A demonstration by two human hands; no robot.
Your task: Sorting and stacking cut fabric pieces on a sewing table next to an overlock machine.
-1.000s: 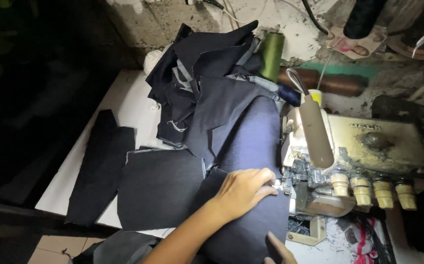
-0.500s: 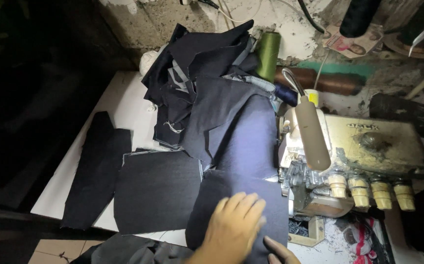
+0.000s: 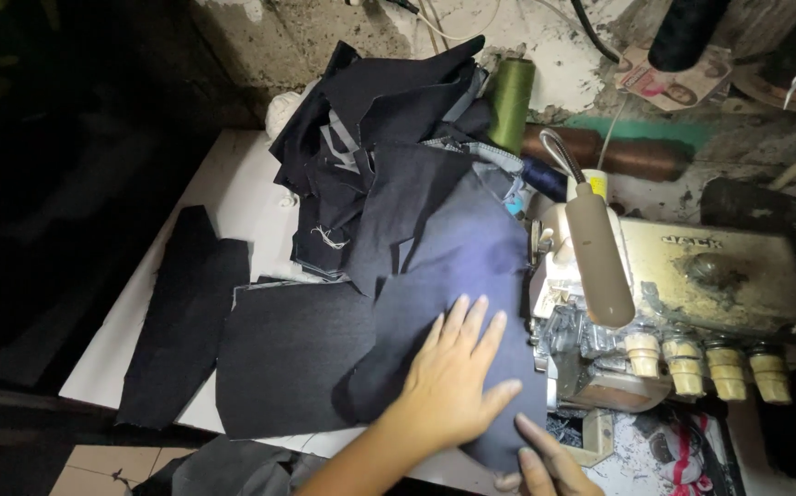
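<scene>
**Beside the sewing machine: a dark blue panel being pressed flat**

Beside the overlock sewing machine (image 3: 692,303), a dark blue fabric panel (image 3: 458,276) is being held down on the white surface (image 3: 233,174) by the left hand (image 3: 453,377). Compared with a second ago, this hand is being seen lower on the cloth: it was lying close against the machine's needle area, and it is now being rested nearer the front edge, away from the machine. From that shift it is being judged that the panel is being drawn back or smoothed rather than fed in. The left fingers (image 3: 471,321) are being spread wide and flat on the cloth, gripping nothing. The right hand (image 3: 545,464) is being shown only in part at the bottom edge, its fingertips touching the panel's lower corner; whether anything is being pinched there cannot be told.

The panel is being seen as smooth, matt navy cloth, lying partly over a darker cut piece (image 3: 292,358) and running up under a heap of dark garment pieces (image 3: 370,147). A narrow dark strip (image 3: 187,321) is lying apart at the left. A green thread cone (image 3: 511,101) is standing behind the heap, and cream tension knobs (image 3: 687,363) are lining the machine's front.
</scene>
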